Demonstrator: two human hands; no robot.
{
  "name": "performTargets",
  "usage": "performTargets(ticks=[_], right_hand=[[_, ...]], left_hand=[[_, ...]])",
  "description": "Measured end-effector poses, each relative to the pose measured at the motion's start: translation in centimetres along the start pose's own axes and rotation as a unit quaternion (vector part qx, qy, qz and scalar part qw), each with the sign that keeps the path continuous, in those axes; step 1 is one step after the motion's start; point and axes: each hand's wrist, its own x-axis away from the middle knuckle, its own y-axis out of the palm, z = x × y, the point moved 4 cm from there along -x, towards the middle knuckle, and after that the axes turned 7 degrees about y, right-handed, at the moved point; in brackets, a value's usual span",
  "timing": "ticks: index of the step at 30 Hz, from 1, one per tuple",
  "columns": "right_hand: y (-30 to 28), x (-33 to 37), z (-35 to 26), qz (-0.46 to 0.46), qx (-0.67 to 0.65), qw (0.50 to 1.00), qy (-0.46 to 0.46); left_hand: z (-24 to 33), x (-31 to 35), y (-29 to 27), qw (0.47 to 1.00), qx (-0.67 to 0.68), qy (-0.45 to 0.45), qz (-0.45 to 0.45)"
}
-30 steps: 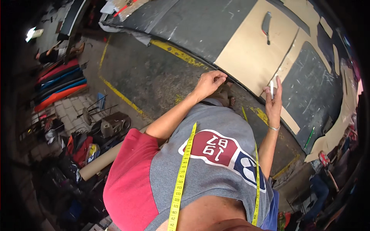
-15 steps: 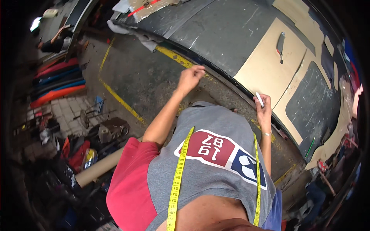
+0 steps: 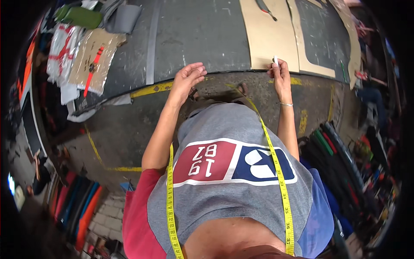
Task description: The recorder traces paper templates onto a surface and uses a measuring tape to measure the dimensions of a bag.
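Right hand (image 3: 281, 74): grip narrow, holding 1 white stick (image 3: 276, 60) over the tan sheet (image 3: 267, 36), at the table's (image 3: 198, 34) near edge. Left hand (image 3: 186, 82): empty, fingers loosely parted. The step appears preparatory; a next move would call for controlled stick placement.

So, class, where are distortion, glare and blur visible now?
Head view: fisheye bends the dark grey worktable along its near edge. Head view: a white light patch glares at far left. Head view: the right hand and slim white stick look fairly sharp; detail toward the dark rim softens.

Hands (image 3: 184, 82) apart, right (image 3: 281, 80) pinched
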Motion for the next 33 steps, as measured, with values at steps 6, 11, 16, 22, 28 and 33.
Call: performTargets(ticks=[6, 11, 16, 22, 28, 33], right_hand=[[-3.3, 2.6, 1.3, 0.072, -0.027, 0.996, 0.041], [-6.2, 0.7, 2.3, 0.094, -0.06, 0.993, 0.04], [-9.3, -3.5, 2.5, 0.099, -0.047, 0.994, 0.01], [-9.9, -10.8, 1.3, 0.109, 0.069, 0.99, -0.05], [-3.7, -17.9, -6.0, 0.034, 0.14, 0.986, -0.079], [0.1, -23.6, -7.9, 0.105, 0.209, 0.959, -0.161]], left_hand=[[1.0, -4.7, 2.7, 0.996, 0.004, -0.03, -0.081], [0.4, -8.0, 7.5, 0.993, 0.002, -0.025, -0.118], [-0.1, -9.1, 10.7, 0.995, -0.011, -0.039, -0.088], [0.0, -9.5, 11.9, 0.999, -0.023, -0.035, -0.031], [0.2, -10.1, 14.0, 0.998, -0.038, -0.052, -0.014], [0.1, -10.1, 15.1, 0.997, -0.061, -0.052, 0.017]])
